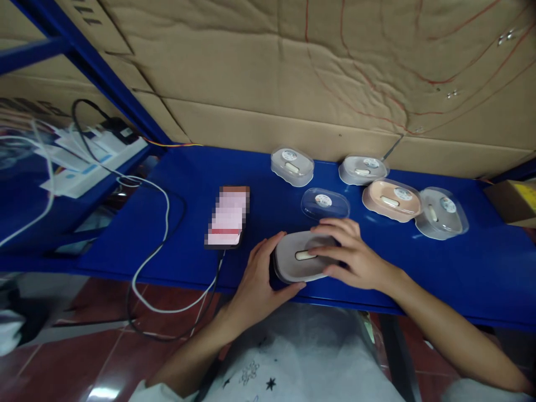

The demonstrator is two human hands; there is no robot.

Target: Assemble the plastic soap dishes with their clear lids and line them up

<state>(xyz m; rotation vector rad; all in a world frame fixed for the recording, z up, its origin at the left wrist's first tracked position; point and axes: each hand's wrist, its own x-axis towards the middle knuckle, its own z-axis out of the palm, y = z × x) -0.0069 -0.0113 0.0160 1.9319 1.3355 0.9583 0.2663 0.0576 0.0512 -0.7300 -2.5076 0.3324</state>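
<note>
A grey oval box [288, 257] with a white oblong piece [305, 255] set in its top lies at the front of the blue table. My left hand [262, 279] is curved around its left end, thumb along the near side and fingers at the far side. Over the box's right part lies my right hand [355, 254], its fingers spread on the top and one fingertip at the white piece. Just behind the box is a loose clear plastic cover [312, 204] with a round sticker [323, 200].
Several similar covered boxes stand behind: grey ones [301, 173], [355, 176], [435, 223] and a peach one [377, 204]. A phone [227, 216] with a blurred screen lies left, cables [167, 218] beside it. A power strip [92, 167] sits far left; a cardboard box [506, 204] at right.
</note>
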